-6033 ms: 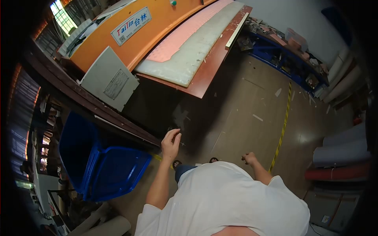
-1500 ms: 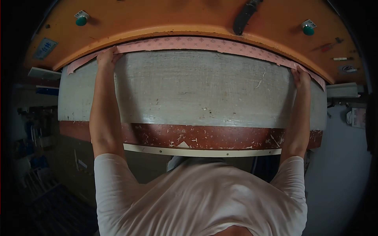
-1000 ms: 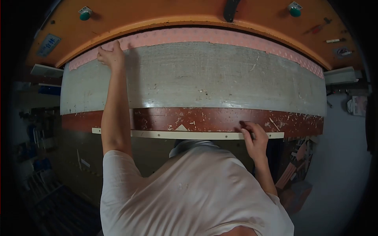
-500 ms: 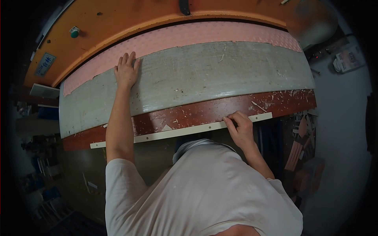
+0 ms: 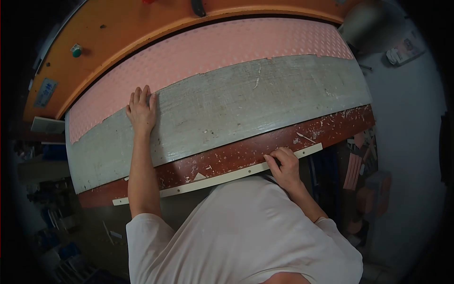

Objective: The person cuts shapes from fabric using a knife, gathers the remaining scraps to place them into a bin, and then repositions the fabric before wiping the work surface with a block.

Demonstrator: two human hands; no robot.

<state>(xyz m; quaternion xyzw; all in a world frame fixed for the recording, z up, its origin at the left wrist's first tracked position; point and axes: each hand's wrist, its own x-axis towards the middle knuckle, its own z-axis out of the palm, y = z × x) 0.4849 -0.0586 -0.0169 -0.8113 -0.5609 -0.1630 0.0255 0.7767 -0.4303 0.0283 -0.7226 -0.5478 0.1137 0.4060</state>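
Observation:
My left hand (image 5: 142,112) lies flat with fingers spread, at the near edge of a pink dimpled sheet (image 5: 184,59), and its palm rests on the worn grey board (image 5: 222,106) beneath. The sheet covers the far part of that board. My right hand (image 5: 284,168) is curled at the cream strip (image 5: 220,177) along the front of a reddish-brown panel (image 5: 236,144). Its thumb points left and its fingers are bent together. Whether they grip the strip or anything else is hidden.
An orange machine body (image 5: 146,31) with a green button (image 5: 76,51) arches over the board's far side. White scraps litter the brown panel. Pink offcuts (image 5: 352,171) lie at the lower right, and a clear box (image 5: 404,51) stands on the floor.
The grey board, pink sheet and brown panel have slid together toward me from the orange machine, showing more pink. Both hands have moved with them. The view has also tilted slightly.

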